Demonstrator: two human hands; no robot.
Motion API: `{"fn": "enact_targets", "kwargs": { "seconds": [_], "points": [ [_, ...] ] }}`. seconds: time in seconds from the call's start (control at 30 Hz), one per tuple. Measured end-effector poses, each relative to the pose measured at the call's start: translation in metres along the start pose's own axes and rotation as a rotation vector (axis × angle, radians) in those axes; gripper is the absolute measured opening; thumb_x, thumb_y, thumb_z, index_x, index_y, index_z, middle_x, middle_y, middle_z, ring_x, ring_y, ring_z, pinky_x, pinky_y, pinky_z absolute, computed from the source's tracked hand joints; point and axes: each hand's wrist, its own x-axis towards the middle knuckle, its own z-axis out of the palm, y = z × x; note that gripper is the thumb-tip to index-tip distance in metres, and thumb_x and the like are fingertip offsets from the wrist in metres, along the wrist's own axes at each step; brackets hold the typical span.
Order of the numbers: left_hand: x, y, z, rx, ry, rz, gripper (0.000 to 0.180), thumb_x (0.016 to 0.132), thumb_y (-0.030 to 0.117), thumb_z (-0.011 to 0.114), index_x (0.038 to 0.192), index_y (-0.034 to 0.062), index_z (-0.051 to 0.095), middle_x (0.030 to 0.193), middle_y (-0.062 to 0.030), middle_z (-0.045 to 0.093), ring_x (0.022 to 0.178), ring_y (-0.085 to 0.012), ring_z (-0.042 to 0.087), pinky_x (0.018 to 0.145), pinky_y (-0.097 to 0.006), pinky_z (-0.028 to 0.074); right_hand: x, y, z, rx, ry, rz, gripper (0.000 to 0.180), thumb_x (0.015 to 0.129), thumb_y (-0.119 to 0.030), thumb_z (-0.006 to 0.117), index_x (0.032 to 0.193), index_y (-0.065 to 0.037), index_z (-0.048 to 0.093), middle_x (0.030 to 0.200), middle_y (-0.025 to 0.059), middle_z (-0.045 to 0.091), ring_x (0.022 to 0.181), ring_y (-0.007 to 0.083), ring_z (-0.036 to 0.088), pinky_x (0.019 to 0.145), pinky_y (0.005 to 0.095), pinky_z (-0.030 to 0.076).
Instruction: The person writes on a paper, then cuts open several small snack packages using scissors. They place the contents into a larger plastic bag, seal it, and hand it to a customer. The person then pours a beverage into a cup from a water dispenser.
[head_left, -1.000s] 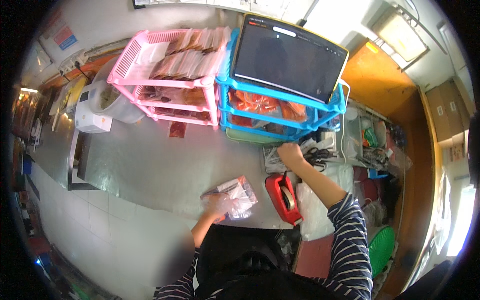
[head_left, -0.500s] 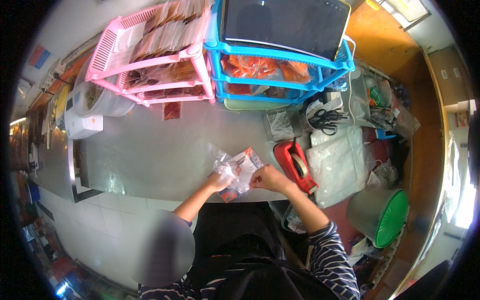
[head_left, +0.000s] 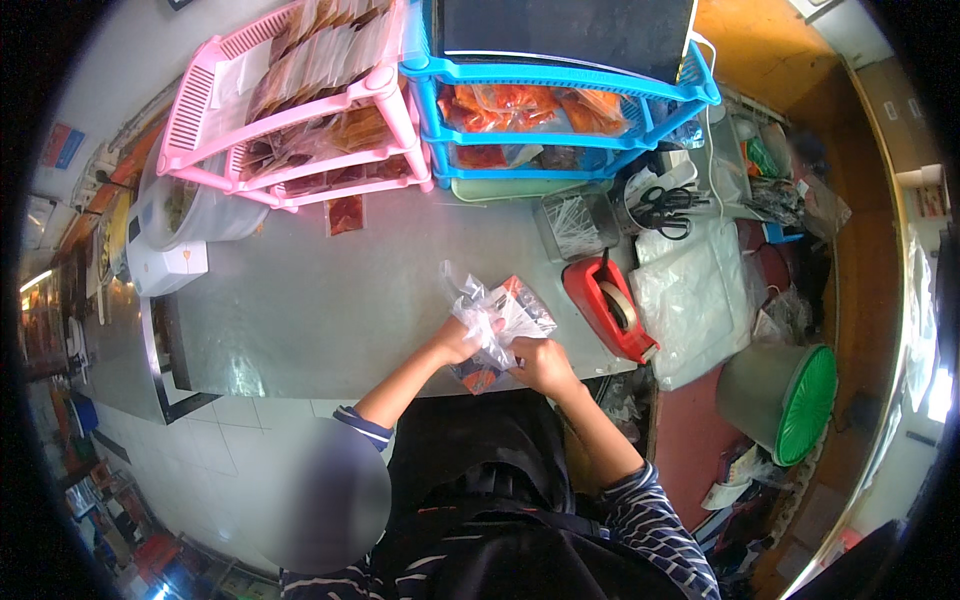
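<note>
Near the front edge of the steel counter (head_left: 290,310), my left hand (head_left: 458,342) is closed on a crumpled clear plastic bag (head_left: 472,300). Beneath and around the bag shows a flat packet (head_left: 520,292) with orange, white and dark print; whether it lies inside the bag or under it I cannot tell. My right hand (head_left: 547,368) is curled with its fingertips pinched at the bag's right side, over the packet. The bag's folds partly hide the fingertips of both hands.
A red tape dispenser (head_left: 600,305) stands right of my hands, beside stacked clear bags (head_left: 690,300). Behind are a bin of white sticks (head_left: 578,228), scissors (head_left: 665,208), and pink (head_left: 290,135) and blue (head_left: 560,75) racks holding packets. A small red-brown packet (head_left: 345,214) lies before the pink rack.
Both hands, bag and packet appear a little further right and up in the view, which has itself shifted. My right fingers have curled in closer to the bag.
</note>
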Motion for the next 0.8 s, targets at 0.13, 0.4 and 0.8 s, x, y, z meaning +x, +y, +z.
{"fn": "enact_targets", "kwargs": {
  "seconds": [0.13,0.4,0.8],
  "points": [
    [-0.023,0.024,0.019,0.144,0.154,-0.203,0.023,0.083,0.03,0.061,0.084,0.0079,0.054,0.08,-0.0079,0.059,0.082,-0.0277,0.056,0.076,-0.039,0.041,-0.001,0.004,0.042,0.209,0.341,0.261,0.01,0.064,-0.009,0.069,0.065,-0.005,0.06,0.065,0.0095,0.061,0.058,0.0238,0.061,0.054,0.032,0.048],
    [-0.043,0.035,0.048,0.636,0.512,-0.225,0.034,0.073,0.031,0.066,0.098,0.0132,0.051,0.093,-0.0032,0.055,0.094,-0.0238,0.051,0.083,-0.043,0.03,-0.01,0.004,0.081,0.063,0.704,0.116,0.016,0.058,-0.007,0.072,0.059,-0.006,0.056,0.057,0.0074,0.054,0.051,0.0253,0.055,0.047,0.0347,0.043],
    [-0.039,0.019,0.041,0.25,0.392,-0.01,0.032,0.07,0.015,0.065,0.101,0.0081,0.06,0.09,-0.0079,0.062,0.088,-0.0268,0.057,0.075,-0.04,0.042,-0.014,0.002,0.043,0.198,0.257,0.33,0.017,0.063,-0.007,0.067,0.08,-0.006,0.067,0.072,0.0087,0.064,0.064,0.0236,0.064,0.06,0.0318,0.051]
  ]
}}
